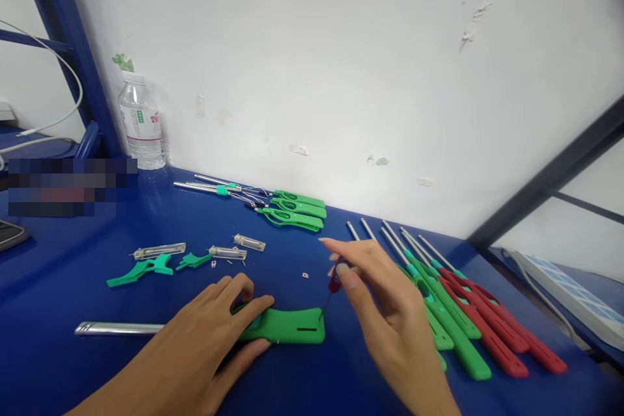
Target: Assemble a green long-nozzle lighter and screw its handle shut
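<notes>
A white label [141,125] with a green patch and red characters wraps a clear bottle [149,155] against the wall [312,78]; the characters are too small to read with certainty. In the foreground, a green lighter [305,320] lies flat on a blue table [43,299], its metal rod pointing left. The left hand [219,312] pins it down, partly curled over its middle, thumb at the near edge and fingers across the top. The right hand [387,302] pinches a screwdriver [334,281] by its dark red handle between thumb and fingers, the blade slanting down to the lighter's right end, beside a slot. The bottle, capped, holds clear liquid. Three transparent tubes [228,253] lie beyond the left hand, near teal parts [141,270]; whether they hold any liquid cannot be told. Behind them, green handles [298,208] lie side by side, wires running to metal rods [199,188]. To the right, past the right hand, green lighters [458,328] and red lighters [502,325] lie in a slanted row.
</notes>
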`<state>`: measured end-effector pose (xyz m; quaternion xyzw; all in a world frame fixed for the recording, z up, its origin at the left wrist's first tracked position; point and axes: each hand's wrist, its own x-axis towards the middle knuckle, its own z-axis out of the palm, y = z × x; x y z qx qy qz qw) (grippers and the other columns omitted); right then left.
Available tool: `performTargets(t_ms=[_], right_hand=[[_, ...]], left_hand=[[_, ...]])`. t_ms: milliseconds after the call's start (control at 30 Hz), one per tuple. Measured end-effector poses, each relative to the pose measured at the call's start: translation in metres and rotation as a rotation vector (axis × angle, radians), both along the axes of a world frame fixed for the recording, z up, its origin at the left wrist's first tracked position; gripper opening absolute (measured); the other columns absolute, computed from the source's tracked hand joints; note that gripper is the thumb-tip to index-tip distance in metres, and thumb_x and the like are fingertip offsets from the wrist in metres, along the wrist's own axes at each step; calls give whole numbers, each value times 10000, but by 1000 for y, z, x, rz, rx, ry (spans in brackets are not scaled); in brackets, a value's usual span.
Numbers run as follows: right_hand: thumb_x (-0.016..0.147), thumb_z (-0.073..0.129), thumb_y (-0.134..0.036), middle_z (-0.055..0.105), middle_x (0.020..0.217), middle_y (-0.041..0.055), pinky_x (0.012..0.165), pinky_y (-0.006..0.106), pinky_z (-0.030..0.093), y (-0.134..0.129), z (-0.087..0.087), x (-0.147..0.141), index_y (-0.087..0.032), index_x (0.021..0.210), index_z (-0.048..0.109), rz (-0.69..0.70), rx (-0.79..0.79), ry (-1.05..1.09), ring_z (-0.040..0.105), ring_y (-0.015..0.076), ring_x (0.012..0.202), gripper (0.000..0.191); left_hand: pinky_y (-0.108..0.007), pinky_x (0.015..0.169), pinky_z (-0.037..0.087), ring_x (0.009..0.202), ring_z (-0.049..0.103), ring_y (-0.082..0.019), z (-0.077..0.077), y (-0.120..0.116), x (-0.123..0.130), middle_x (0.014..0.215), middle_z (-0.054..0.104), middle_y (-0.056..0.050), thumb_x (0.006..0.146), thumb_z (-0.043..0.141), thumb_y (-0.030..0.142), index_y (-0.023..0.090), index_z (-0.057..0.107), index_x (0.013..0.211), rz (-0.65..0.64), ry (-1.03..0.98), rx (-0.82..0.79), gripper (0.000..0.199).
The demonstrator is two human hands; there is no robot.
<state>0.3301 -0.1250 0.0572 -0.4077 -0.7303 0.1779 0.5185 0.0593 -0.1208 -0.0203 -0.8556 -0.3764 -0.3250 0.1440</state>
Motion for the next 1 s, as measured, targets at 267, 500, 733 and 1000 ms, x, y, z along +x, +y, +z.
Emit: performTargets(t_ms=[267,500,733,1000], right_hand=[[1077,868,-262,730,999,-94,865,130,588,1,-1,2,-486,1273,870,-74,80,-31,723,72,897,298],[1194,685,-254,834,1162,-122,941,143,621,1,-1,1,-592,1460,783,22,48,28,800,63,1034,441],[1219,631,-285,809,1231,-68,920,136,617,0,1,2,-561,1504,783,14,43,-29,787,75,1108,425],[1119,830,-293,760,1023,-86,873,141,598,2,-1,3,-521,1337,870,-33,57,-35,755,77,939,318]], left_hand=[[-331,883,715,1074,875,-208,-5,2,-2,1273,821,-6,1276,413,536,343,728,1475,4,18,-52,419],[-317,869,709,1036,868,-183,-1,2,-2,1234,809,19,1276,414,547,355,721,1449,-11,8,-37,401],[-325,877,703,1053,870,-196,-2,3,-2,1256,808,5,1272,427,558,343,728,1434,-5,15,-35,404],[-303,865,694,1013,858,-180,0,2,-1,1226,799,8,1274,429,547,345,736,1419,-21,2,-59,395]])
